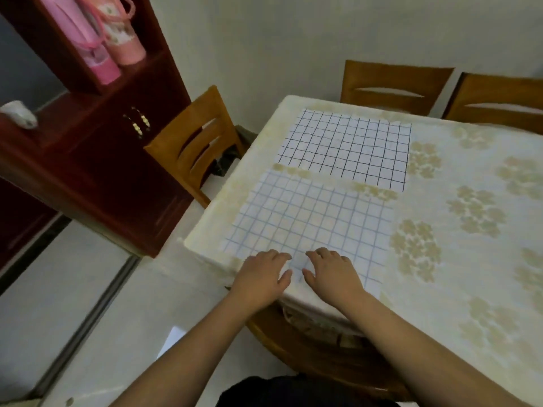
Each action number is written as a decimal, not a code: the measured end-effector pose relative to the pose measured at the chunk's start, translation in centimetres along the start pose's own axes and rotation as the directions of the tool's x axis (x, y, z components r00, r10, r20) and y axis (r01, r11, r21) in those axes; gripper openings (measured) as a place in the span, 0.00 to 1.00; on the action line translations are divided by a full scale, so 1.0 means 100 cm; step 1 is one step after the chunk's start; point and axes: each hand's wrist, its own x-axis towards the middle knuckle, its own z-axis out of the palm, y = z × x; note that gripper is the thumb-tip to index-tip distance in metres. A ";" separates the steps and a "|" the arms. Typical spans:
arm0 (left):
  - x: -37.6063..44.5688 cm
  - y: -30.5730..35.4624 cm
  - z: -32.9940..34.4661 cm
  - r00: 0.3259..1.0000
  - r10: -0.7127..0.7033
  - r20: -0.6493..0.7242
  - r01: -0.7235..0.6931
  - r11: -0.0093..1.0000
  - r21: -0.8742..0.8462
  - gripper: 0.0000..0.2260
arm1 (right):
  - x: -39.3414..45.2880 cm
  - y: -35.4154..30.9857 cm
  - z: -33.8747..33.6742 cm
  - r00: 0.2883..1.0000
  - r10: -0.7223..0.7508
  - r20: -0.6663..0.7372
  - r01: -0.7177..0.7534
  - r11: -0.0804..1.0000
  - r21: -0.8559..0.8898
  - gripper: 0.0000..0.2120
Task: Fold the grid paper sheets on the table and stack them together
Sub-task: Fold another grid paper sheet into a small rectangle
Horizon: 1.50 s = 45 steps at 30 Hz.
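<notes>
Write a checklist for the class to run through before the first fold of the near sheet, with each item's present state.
1. Near grid sheet lies flat and unfolded on the tablecloth: ok.
2. Left hand rests on the sheet's near edge: ok.
3. Right hand rests on the same edge, beside the left: ok.
4. Fingers actually pinching the edge for lifting: cannot tell.
5. Far grid sheet lies apart from the near one, with a strip of cloth between: ok.
6. Any sheet folded or stacked yet: not ok, both are flat and separate.

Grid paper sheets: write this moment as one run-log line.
left hand + right hand: on near sheet edge | far sheet: flat, unfolded | stack: none
</notes>
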 end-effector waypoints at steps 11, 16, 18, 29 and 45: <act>0.080 -0.039 0.028 0.968 0.211 0.137 -0.213 0.977 -0.001 0.19 | 0.028 0.020 0.036 0.981 0.183 0.065 -0.188 0.980 0.068 0.25; 0.098 -0.079 0.049 0.905 0.347 0.246 -0.376 0.923 0.083 0.21 | 0.031 0.004 0.065 0.938 0.344 0.039 -0.346 0.931 0.117 0.29; 0.102 -0.093 0.055 0.885 0.381 0.269 -0.418 0.904 0.094 0.23 | 0.034 -0.005 0.078 0.928 0.374 0.005 -0.372 0.922 0.110 0.30; 0.109 -0.131 0.071 0.846 0.407 0.344 -0.504 0.821 0.268 0.27 | 0.042 -0.040 0.110 0.949 0.314 0.015 -0.314 0.949 0.022 0.32; 0.094 -0.129 0.065 0.782 0.464 0.416 -0.611 0.701 0.368 0.36 | 0.032 -0.044 0.114 0.974 0.226 -0.019 -0.226 0.973 -0.042 0.24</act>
